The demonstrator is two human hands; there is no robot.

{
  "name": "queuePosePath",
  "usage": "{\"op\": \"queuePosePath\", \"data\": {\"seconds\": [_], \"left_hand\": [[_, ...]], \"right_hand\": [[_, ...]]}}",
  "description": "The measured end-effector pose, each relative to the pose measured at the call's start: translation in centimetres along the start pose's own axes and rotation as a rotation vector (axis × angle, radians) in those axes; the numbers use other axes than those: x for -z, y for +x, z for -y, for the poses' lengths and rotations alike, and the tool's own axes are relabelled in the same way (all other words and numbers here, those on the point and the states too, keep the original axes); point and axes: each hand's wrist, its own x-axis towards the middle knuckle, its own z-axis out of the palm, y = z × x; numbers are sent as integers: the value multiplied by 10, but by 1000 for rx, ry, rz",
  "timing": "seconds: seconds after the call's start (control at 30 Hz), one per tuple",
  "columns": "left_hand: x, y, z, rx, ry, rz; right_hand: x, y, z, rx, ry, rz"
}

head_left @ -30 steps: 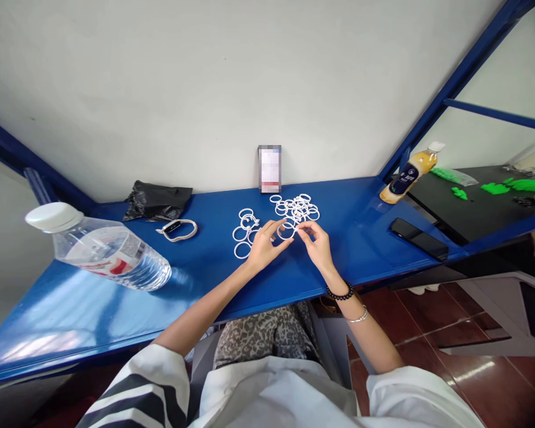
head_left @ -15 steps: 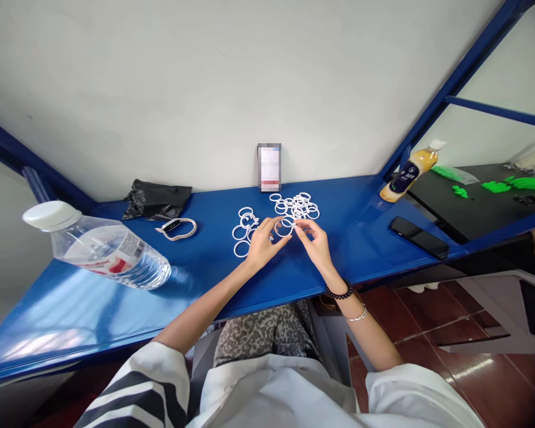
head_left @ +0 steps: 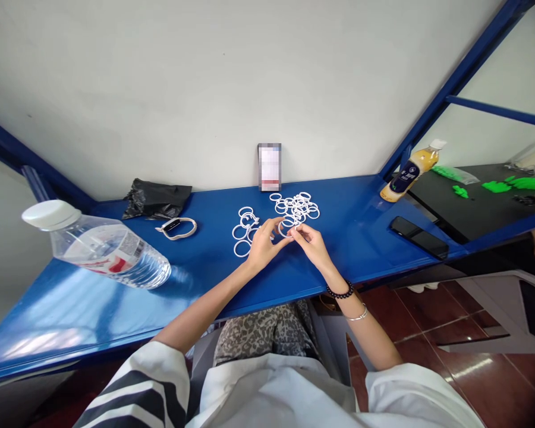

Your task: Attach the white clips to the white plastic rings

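Observation:
A thin white ring is held between my two hands over the blue table. My left hand is closed on its left side, with the thumb reaching across toward the right fingertips. On the other side, my right hand pinches the ring's lower right edge. Just beyond my hands lies a loose pile of white rings. A smaller group of white rings rests left of my left hand, partly hidden by it.
A smartphone leans on the wall. Left are a black plastic bag, a wristwatch and a large water bottle. Right are a drink bottle and a dark phone. Green pieces lie on a neighbouring black table.
My right hand has moved slightly left and down, closer to my left hand. The ring has shifted a little to the right and turned. The ring piles stay put.

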Motion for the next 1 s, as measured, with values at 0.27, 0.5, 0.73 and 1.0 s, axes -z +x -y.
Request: {"op": "queuePosePath", "data": {"seconds": [0.27,0.5,0.73,1.0], "left_hand": [[-1,-1,-4,-21,-152,61],[-1,-1,-4,-3,-232,90],[-2,-1,-6,29,-284,136],[1,0,-5,67,-324,139]], "right_hand": [[1,-2,-2,36,-45,-126],[1,-5,1,78,-29,-192],[2,-4,2,119,-62,-187],[4,-3,2,139,-35,-152]]}}
